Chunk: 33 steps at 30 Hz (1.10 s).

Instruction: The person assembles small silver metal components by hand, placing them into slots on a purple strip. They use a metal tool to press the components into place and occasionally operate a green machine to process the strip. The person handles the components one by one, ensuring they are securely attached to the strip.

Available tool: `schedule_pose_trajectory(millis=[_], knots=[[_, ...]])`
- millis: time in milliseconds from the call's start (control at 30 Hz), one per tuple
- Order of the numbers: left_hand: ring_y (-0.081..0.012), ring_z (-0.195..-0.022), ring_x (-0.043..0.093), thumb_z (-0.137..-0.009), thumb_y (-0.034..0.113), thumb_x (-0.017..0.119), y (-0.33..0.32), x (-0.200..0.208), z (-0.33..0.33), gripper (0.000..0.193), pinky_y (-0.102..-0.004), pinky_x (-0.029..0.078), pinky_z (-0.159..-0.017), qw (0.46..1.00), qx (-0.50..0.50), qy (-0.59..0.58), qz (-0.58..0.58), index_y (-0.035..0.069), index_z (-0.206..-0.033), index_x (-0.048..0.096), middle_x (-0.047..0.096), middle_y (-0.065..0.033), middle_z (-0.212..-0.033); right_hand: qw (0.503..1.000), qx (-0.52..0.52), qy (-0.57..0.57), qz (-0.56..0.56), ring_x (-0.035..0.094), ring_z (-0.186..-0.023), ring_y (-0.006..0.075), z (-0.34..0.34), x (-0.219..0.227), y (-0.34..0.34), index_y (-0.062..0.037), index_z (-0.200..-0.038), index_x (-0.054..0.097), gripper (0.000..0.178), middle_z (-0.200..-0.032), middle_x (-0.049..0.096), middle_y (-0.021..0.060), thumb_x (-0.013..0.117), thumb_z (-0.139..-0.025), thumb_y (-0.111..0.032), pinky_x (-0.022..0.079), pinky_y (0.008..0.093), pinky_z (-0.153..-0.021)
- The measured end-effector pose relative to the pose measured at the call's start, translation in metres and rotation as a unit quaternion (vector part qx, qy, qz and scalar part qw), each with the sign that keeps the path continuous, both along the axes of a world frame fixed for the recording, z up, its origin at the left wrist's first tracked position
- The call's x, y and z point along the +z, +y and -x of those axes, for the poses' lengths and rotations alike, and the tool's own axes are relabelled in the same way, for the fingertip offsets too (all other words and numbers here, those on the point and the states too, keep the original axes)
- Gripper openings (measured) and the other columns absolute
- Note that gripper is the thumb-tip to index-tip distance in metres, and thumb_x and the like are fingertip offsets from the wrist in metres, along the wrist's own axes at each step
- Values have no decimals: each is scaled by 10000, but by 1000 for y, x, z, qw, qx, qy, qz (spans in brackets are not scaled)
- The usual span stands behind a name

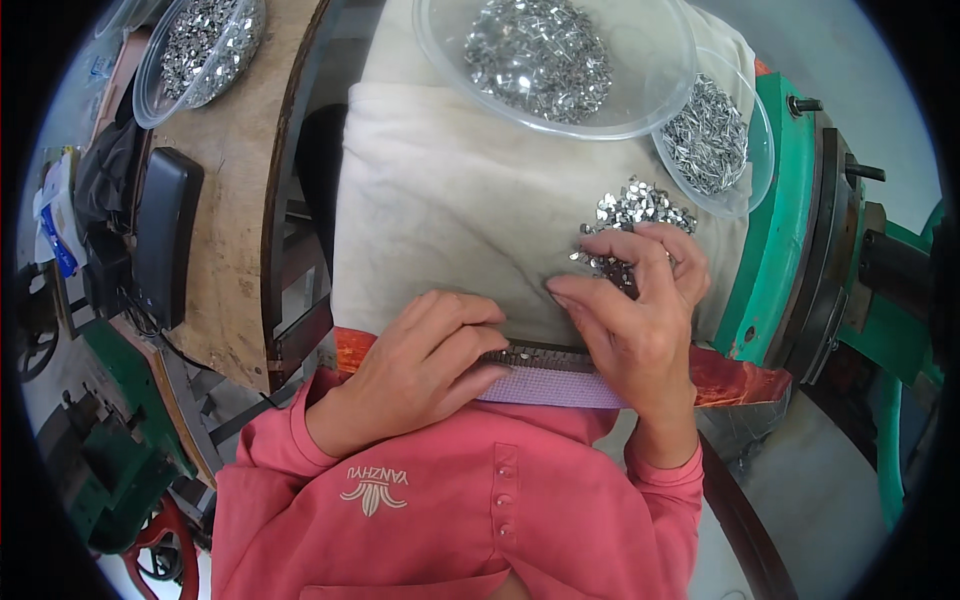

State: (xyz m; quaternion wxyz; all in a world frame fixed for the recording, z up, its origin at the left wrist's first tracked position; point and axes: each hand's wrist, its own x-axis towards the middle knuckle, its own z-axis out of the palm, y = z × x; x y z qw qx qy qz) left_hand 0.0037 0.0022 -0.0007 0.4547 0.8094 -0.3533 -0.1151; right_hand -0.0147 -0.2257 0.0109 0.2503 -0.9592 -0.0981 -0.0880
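A dark slotted strip (545,357) runs along the front edge of the cloth, beside a lilac woven band (550,388). My left hand (415,360) is closed over the strip's left part, thumb and fingers pinched on it. Above its right end is my right hand (645,315), thumb and index tips together; whatever they pinch is too small to make out. Its other fingers curl over a loose pile of small shiny metal pieces (640,205) on the cream cloth (440,200), hiding part of the pile.
Beyond the pile stand a big clear bowl (640,100) and a smaller clear bowl (757,165), both holding metal pieces. A green machine part (765,260) borders the right side. At left, a wooden table (235,200) carries another clear bowl (145,95) and a black case (168,235).
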Motion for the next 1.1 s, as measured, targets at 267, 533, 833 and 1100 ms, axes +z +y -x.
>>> schedule_pose_trajectory(millis=[267, 533, 833, 1100], knots=[[-296, -960, 624, -677, 35, 843, 3, -2, 2, 317, -385, 499, -800, 1000, 7, -6, 4, 50, -926, 648, 630, -125, -1101, 999, 20, 9, 40, 497, -1163, 255, -3, 3, -1, -172, -811, 710, 159, -1125, 654, -29, 798, -684, -136, 302, 412, -992], [-309, -915, 611, -720, 6, 796, 8, -3, 3, 238, -383, 502, -764, 1000, 21, -8, 16, 5, -895, 634, 612, -132, -1081, 999, -28, -30, -22, 501, -1111, 242, 48, 6, 5, -189, -801, 711, 209, -1039, 665, -50, 845, -642, -172, 338, 380, -927], [-301, -922, 609, -715, 39, 812, 7, -3, 2, 268, -379, 496, -777, 999, 29, 5, 23, 14, -915, 635, 613, -125, -1068, 998, -50, -44, 5, 502, -1117, 258, 43, -1, 1, -206, -869, 756, 229, -1044, 659, -49, 848, -661, -178, 336, 398, -935], [-298, -927, 613, -666, 86, 857, 5, -2, 1, 339, -378, 489, -780, 1000, 19, -12, -3, 47, -934, 653, 639, -127, -1068, 995, -26, -55, 73, 498, -1161, 270, -11, -4, 1, -162, -868, 714, 177, -1133, 634, -18, 793, -711, -135, 308, 433, -982]])
